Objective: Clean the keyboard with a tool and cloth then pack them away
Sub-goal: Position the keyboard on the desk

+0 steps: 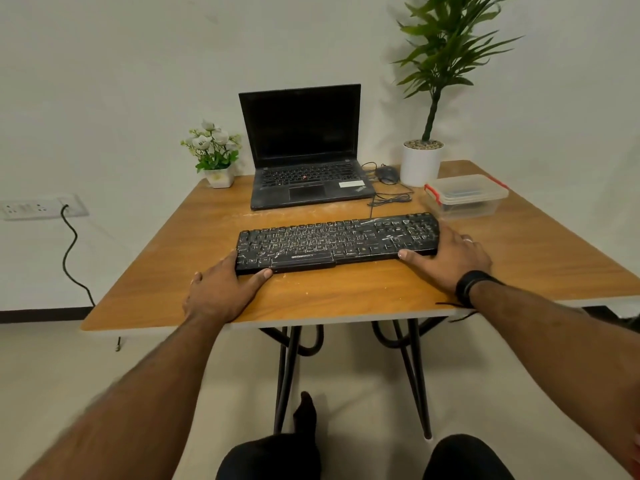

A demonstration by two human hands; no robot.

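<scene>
A dusty black keyboard [337,241] lies across the middle of the wooden table [346,296]. My left hand [221,292] grips its near left corner, thumb along the front edge. My right hand [450,252] grips its right end, thumb on the front edge and fingers behind the side. A clear plastic box [465,197] with red clips stands lidded at the right back; something bluish shows inside, too blurred to name. No cloth or cleaning tool lies out in the open.
An open black laptop [304,157] stands behind the keyboard, with a wired mouse [387,174] and loose cable beside it. A white pot with a tall plant [421,162] is at the back right, a small flower pot [218,168] at the back left.
</scene>
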